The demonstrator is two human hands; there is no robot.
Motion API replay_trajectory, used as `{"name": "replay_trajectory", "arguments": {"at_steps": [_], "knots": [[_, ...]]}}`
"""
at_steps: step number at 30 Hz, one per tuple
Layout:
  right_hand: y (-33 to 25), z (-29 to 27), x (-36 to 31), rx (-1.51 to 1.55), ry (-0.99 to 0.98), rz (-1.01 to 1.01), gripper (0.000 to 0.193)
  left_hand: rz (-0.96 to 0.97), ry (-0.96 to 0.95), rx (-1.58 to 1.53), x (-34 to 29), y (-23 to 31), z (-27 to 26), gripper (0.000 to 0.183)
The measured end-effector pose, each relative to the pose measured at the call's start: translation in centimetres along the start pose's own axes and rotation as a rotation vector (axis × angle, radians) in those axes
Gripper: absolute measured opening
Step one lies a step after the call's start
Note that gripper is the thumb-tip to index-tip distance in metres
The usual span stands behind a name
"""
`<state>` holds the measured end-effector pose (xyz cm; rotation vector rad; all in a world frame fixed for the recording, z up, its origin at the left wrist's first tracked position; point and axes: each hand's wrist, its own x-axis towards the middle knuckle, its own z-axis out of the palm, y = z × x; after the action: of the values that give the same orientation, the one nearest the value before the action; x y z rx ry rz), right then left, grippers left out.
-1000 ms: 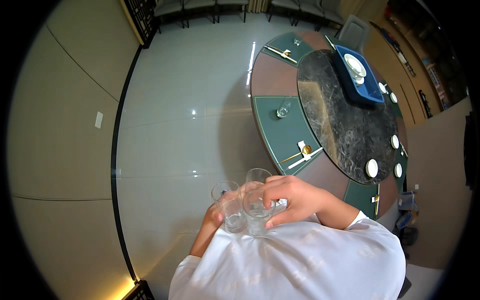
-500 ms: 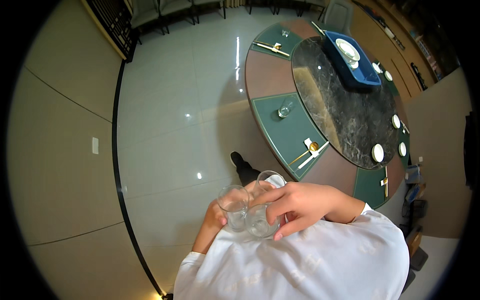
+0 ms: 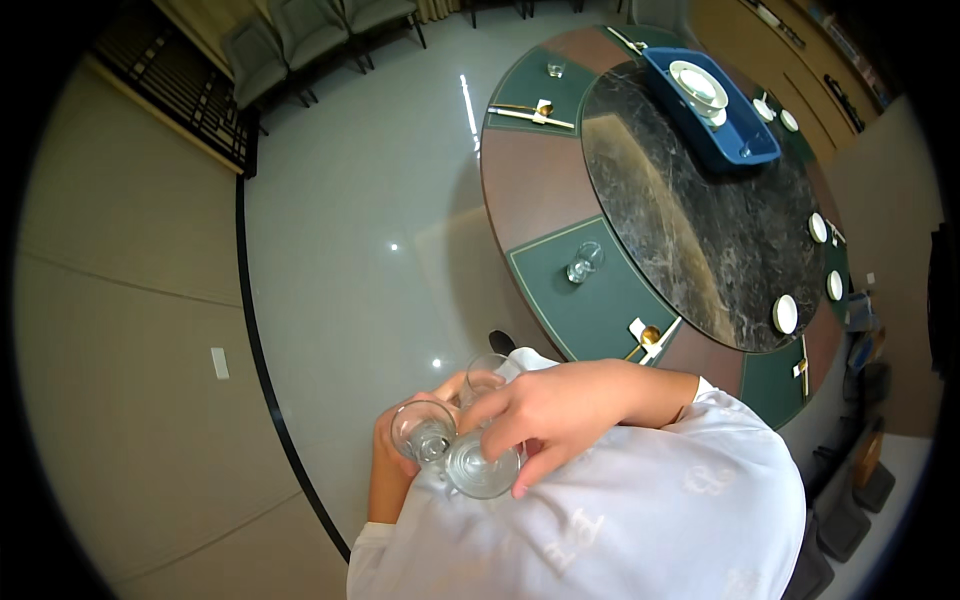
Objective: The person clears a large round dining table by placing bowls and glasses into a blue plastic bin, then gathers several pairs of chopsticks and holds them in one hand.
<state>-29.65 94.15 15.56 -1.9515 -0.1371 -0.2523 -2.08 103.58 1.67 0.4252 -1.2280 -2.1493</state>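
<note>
Clear stemmed glasses [image 3: 455, 440] are clustered against my chest, three rims showing. My left hand [image 3: 385, 455] holds them from below and behind, mostly hidden by the glass bowls. My right hand [image 3: 545, 415] reaches across from the right, its fingers wrapped over the nearest glass [image 3: 480, 470]. I wear a white long-sleeved top. Ahead to the right stands a large round table [image 3: 535, 180] with a dark marble turntable [image 3: 700, 230] in its middle.
A lone glass [image 3: 583, 262] stands on a green placemat near me, with a gold spoon and chopsticks [image 3: 652, 340] beside it. A blue tray [image 3: 735, 125] holding white bowls sits on the turntable. Small white dishes line the far rim. Grey chairs [image 3: 300, 45] stand at the back.
The view has swung toward the table, which now looks closer and larger. My hands stay together on the glasses, and my right fingers have shifted lower over the nearest glass.
</note>
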Motion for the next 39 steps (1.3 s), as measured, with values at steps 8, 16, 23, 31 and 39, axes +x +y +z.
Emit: {"name": "replay_trajectory", "arguments": {"at_steps": [8,16,23,31,39], "knots": [[2.9,-10.8,-2.6,0.219,-0.016,-0.149,0.028,-0.146,-0.203,0.245,9.8,7.2,-5.1,0.080],[15.7,-16.1,-11.4,-0.635,0.978,0.969,0.030,-0.004,-0.459,0.064,19.2,6.6,-8.6,0.094],[28.2,-5.8,-16.0,-0.574,0.826,1.457,0.059,0.016,-0.618,0.062,22.4,7.7,-12.6,0.096],[29.6,-8.1,-11.0,-0.395,0.902,1.654,0.054,0.038,-0.844,0.032,26.1,9.1,-18.4,0.090],[32.6,-11.3,-11.3,-0.177,1.293,1.978,0.062,0.084,-0.996,-0.004,26.4,17.6,-28.4,0.088]]}}
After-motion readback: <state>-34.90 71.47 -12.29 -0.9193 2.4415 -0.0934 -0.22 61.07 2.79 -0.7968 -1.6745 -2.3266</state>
